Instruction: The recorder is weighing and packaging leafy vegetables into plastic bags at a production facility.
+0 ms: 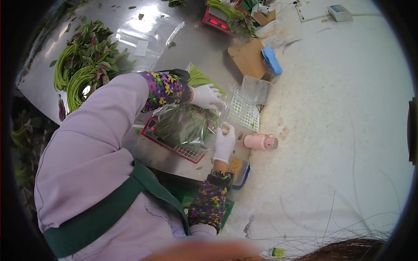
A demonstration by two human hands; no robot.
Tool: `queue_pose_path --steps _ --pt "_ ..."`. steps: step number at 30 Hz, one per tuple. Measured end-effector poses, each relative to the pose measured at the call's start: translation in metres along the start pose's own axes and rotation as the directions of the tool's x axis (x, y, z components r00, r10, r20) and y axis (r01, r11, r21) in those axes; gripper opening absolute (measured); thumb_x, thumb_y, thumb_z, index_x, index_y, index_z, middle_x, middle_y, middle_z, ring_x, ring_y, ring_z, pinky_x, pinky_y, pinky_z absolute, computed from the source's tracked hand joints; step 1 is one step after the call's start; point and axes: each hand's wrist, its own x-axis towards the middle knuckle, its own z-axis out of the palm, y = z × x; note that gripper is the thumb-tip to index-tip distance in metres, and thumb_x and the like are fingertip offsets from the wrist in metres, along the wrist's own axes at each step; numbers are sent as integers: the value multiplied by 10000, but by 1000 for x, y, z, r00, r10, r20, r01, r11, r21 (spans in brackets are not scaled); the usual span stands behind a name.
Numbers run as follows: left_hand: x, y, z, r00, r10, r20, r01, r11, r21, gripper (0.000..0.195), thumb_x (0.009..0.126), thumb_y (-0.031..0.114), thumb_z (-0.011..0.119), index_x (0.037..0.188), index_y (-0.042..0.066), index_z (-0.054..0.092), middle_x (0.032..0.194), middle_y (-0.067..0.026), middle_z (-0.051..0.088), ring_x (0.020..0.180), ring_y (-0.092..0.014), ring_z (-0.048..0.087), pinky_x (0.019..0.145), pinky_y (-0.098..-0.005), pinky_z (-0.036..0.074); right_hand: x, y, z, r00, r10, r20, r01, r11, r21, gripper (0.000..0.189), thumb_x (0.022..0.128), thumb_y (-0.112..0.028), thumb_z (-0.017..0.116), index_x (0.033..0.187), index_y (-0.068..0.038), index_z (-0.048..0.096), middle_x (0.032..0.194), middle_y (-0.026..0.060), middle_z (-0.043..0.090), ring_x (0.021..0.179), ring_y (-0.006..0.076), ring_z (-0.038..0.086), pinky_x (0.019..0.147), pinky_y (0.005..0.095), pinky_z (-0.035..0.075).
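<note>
A clear plastic bag (192, 138) with leafy green and purple vegetables inside lies over a red-edged digital scale (191, 153). Long green stems (200, 77) of the bundle extend beyond the leaves, towards the top of the view. Across the stems and the bag rests my left hand (207, 96), in a white glove, palm down with fingers somewhat apart. My right hand (224, 142), also gloved in white, is at the bag's right edge, its fingers curled in on the plastic; the fingertips are partly hidden.
More bundled leafy stems (78, 80) and flat plastic bags (142, 47) lie on the metal table (192, 42). Along the wall side are a second scale (217, 22), a cardboard box (246, 58), a white perforated basket (243, 109), a pink bottle (259, 142) and a blue-rimmed container (241, 174).
</note>
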Motion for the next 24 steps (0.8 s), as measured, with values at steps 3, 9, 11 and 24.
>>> queue_pose_path --steps 3,9,11,24 --pt "29 21 0 990 101 -95 -105 994 -41 459 895 410 580 1326 254 556 1372 -113 491 1314 -307 425 1047 -517 362 6 19 2 997 68 28 -70 995 67 296 845 -84 652 1134 -23 628 852 72 683 751 149 624 686 300 489" --pt "51 27 42 963 11 269 -8 1000 -11 660 850 657 495 1403 296 488 1532 -132 329 1423 -331 286 1118 -568 245 4 10 13 999 -2 -48 -1 999 -44 295 832 -69 633 1124 -33 645 756 63 660 659 158 598 650 310 483" --pt "58 35 46 967 40 252 -41 999 -1 660 854 652 495 1408 293 484 1529 -145 332 1416 -338 301 1115 -554 256 -5 24 16 983 -138 -117 103 960 -259 295 831 -58 631 1124 -82 662 796 94 657 693 195 594 669 323 475" --pt "52 5 39 952 -33 306 35 999 -3 703 889 669 437 1466 270 396 1520 -188 326 1408 -369 309 1118 -545 266 -169 -60 -43 802 -596 -27 595 803 -30 252 791 67 663 1001 -73 669 927 93 621 905 285 565 845 375 442"
